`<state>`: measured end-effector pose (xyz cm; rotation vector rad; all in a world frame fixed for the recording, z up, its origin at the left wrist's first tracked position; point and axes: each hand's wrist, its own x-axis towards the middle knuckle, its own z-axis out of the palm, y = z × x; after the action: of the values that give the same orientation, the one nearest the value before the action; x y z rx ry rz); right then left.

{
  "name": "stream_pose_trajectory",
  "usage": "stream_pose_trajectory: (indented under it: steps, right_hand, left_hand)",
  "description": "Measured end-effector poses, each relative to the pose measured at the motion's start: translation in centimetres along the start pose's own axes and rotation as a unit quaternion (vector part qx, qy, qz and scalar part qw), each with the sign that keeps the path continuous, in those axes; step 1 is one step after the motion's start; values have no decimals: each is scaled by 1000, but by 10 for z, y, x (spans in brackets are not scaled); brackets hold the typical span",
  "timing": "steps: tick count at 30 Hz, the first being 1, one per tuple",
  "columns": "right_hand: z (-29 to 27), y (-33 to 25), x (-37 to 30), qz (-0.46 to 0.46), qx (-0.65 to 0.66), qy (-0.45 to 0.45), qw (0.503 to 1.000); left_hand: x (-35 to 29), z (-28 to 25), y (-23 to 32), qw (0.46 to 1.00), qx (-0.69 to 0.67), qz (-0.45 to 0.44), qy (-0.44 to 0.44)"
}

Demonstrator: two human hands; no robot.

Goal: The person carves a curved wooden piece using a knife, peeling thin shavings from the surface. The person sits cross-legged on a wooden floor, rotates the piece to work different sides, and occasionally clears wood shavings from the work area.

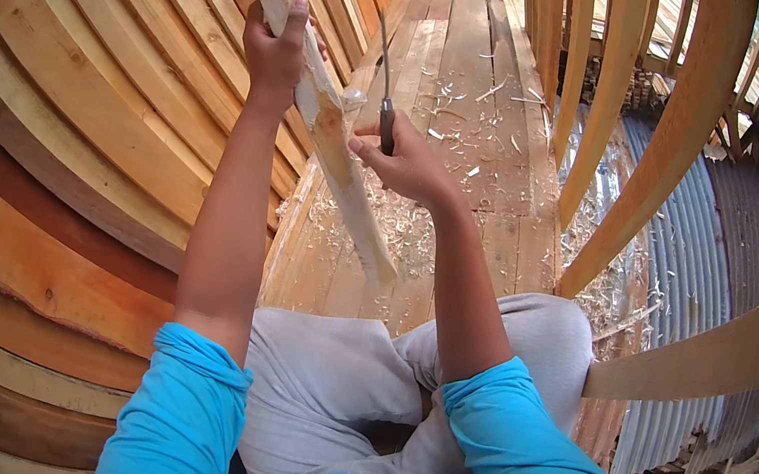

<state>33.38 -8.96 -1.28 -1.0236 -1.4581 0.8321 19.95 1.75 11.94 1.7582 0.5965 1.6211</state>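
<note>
One long, pale wooden pole with brownish patches [329,122] slants across the middle of the scene, from the far left to its near end above the plank floor of light brown boards [499,248]. The left hand [278,52] is closed around the pole toward its far part, thumb lying along it. The right hand [406,156], just right of the pole's middle, has its fingers curled firmly round the dark handle of a knife with a thin, narrow metal blade [385,60]; the blade points far, apart from the wood in this view. Whether the right thumb touches the pole, I cannot tell. Many thin, curled, pale wood shavings [420,239] lie scattered over the floor. Left of the arms rises a wall of long, bowed, orange-brown planks [91,85]. On the right stand curved, upright, yellowish timber ribs [696,110], and beyond them lie blue-grey corrugated metal sheets [674,238]. Near, the person's bent legs in light grey trousers [308,356] sit below two rolled bright blue sleeves [189,396].
</note>
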Motion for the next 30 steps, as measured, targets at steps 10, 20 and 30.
stream_pose_trajectory:
  steps: [10, 20, 30]
  right_hand:
    - [41, 55, 3, 265, 194, 53, 943]
    - [144, 142, -32, 443, 244, 18, 863]
    - [177, 128, -34, 255, -70, -46, 963]
  left_hand:
    - [-29, -23, -12, 995, 60, 30, 71]
    - [-67, -66, -53, 994, 26, -31, 101]
    - [-95, -100, -49, 989, -32, -40, 137]
